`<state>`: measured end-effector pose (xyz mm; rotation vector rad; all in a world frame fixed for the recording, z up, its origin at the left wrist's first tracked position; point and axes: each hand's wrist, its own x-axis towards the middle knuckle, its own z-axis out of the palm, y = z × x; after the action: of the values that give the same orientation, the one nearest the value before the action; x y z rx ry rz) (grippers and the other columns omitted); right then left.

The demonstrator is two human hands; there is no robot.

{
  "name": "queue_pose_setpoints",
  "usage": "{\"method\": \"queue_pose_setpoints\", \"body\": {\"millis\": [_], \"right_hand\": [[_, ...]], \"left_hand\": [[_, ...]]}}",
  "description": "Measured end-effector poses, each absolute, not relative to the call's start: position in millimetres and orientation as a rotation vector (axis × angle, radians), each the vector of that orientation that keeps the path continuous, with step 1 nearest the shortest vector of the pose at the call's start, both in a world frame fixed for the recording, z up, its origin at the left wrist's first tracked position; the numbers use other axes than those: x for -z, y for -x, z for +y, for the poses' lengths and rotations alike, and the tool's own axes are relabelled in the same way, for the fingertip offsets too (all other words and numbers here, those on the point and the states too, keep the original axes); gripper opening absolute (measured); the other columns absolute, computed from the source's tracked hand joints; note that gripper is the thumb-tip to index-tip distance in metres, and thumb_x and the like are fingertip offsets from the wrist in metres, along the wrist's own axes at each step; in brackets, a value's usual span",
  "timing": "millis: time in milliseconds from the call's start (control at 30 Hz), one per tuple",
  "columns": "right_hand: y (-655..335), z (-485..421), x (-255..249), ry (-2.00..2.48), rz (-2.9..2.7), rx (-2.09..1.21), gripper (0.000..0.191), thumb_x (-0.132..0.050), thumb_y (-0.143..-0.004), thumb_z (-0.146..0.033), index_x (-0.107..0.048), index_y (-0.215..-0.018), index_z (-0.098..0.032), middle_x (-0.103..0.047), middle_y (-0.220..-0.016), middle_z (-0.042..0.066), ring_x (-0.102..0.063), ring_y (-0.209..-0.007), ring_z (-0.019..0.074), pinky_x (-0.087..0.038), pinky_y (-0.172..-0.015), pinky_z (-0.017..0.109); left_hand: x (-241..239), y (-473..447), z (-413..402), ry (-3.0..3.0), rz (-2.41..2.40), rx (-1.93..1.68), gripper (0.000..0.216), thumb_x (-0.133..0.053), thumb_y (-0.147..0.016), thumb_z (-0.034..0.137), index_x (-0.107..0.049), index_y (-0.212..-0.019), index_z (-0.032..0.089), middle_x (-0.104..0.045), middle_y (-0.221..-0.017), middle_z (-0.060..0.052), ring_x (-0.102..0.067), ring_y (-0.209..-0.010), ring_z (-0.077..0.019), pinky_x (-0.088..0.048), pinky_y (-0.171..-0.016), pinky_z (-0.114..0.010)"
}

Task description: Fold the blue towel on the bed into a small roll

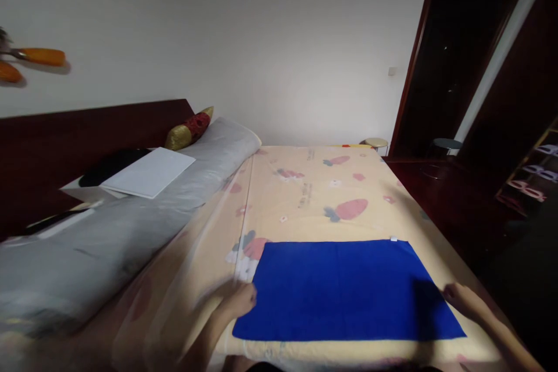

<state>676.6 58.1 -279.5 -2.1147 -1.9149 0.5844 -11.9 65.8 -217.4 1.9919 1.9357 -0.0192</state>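
I have the blue cloth (pixel 344 290) spread flat on the bed (pixel 300 218), left hand (pixel 243 300) and right hand (pixel 462 297) at opposite edges, fingers curled, though whether pinching fabric I can't tell; seemingly edge-handling, the next move calling for even control.

The blue cloth (pixel 335 290) looks smooth and matt to me, the printed sheet (pixel 292 215) thin, soft fabric. Over there, the headboard (pixel 87 131) is smooth, dark wood; the cushion (pixel 196 124) has shiny fabric; the wall (pixel 283 40) looks flat matt.
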Motion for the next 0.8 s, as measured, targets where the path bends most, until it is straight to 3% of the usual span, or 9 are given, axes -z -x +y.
{"method": "queue_pose_setpoints", "body": {"millis": [67,133,200,300,400,533,667,800], "right_hand": [[-621,77,281,2.099,-1.916,-0.466,0.047,-0.036,-0.078,-0.044,-0.072,-0.092,-0.019,-0.072,-0.1,0.018,-0.068,-0.094,0.0299,-0.049,-0.089,0.045],[-548,87,291,2.036,-1.959,-0.397,0.058,-0.026,-0.086,-0.038,-0.059,-0.125,-0.01,-0.06,-0.129,0.02,-0.056,-0.121,0.03,-0.039,-0.104,0.047],[-472,86,306,1.917,-2.053,-0.4,0.059,-0.022,-0.09,-0.033,-0.045,-0.139,-0.01,-0.046,-0.145,0.014,-0.04,-0.136,0.0249,-0.032,-0.11,0.043],[-391,72,328,1.772,-2.168,-0.437,0.057,-0.025,-0.09,-0.025,-0.036,-0.145,-0.019,-0.033,-0.153,0.003,-0.028,-0.142,0.0182,-0.026,-0.115,0.039],[-365,57,341,1.713,-2.212,-0.459,0.057,-0.034,-0.089,-0.026,-0.034,-0.146,-0.023,-0.027,-0.154,0.003,-0.025,-0.143,0.0192,-0.022,-0.117,0.042],[-366,51,347,1.707,-2.219,-0.467,0.055,-0.032,-0.092,-0.03,-0.031,-0.147,-0.022,-0.023,-0.155,0.004,-0.02,-0.144,0.021,-0.019,-0.118,0.045],[-369,57,353,1.695,-2.207,-0.405,0.054,-0.03,-0.094,-0.035,-0.031,-0.147,-0.025,-0.024,-0.155,0.004,-0.022,-0.144,0.0217,-0.02,-0.117,0.047],[-434,57,370,1.916,-2.056,-0.205,0.058,-0.024,-0.094,-0.051,-0.035,-0.145,-0.026,-0.03,-0.154,0.004,-0.025,-0.143,0.0224,-0.021,-0.117,0.048]], "left_hand": [[224,-39,87,-2.115,1.866,-0.032,0.028,-0.05,-0.084,0.023,-0.068,-0.105,0.023,-0.069,-0.114,-0.007,-0.061,-0.109,-0.0212,-0.043,-0.098,-0.037],[237,-100,98,-2.212,1.826,-0.11,0.05,-0.041,-0.085,0.017,-0.053,-0.133,0.022,-0.053,-0.142,-0.009,-0.045,-0.132,-0.0229,-0.034,-0.11,-0.041],[257,-160,96,-2.263,1.812,-0.171,0.061,-0.034,-0.085,0.012,-0.036,-0.146,0.017,-0.038,-0.153,-0.01,-0.03,-0.142,-0.0225,-0.028,-0.115,-0.044],[295,-223,75,-2.307,1.783,-0.235,0.067,-0.028,-0.084,0.008,-0.022,-0.15,0.018,-0.028,-0.157,-0.007,-0.023,-0.145,-0.0204,-0.029,-0.117,-0.045],[332,-244,53,-2.359,1.722,-0.332,0.066,-0.029,-0.088,0.015,-0.012,-0.15,0.027,-0.028,-0.156,-0.001,-0.025,-0.143,-0.021,-0.03,-0.118,-0.048],[354,-244,44,-2.375,1.771,-0.32,0.065,-0.03,-0.091,0.02,-0.001,-0.148,0.03,-0.023,-0.157,0.001,-0.022,-0.144,-0.0225,-0.027,-0.119,-0.052],[351,-241,50,-2.383,1.772,-0.345,0.059,-0.027,-0.095,0.027,-0.002,-0.148,0.031,-0.021,-0.157,0.001,-0.024,-0.144,-0.0222,-0.027,-0.118,-0.051],[341,-181,54,-2.314,1.985,-0.291,0.055,-0.029,-0.096,0.037,-0.015,-0.148,0.032,-0.023,-0.157,0.001,-0.023,-0.144,-0.0218,-0.025,-0.117,-0.049]]}}
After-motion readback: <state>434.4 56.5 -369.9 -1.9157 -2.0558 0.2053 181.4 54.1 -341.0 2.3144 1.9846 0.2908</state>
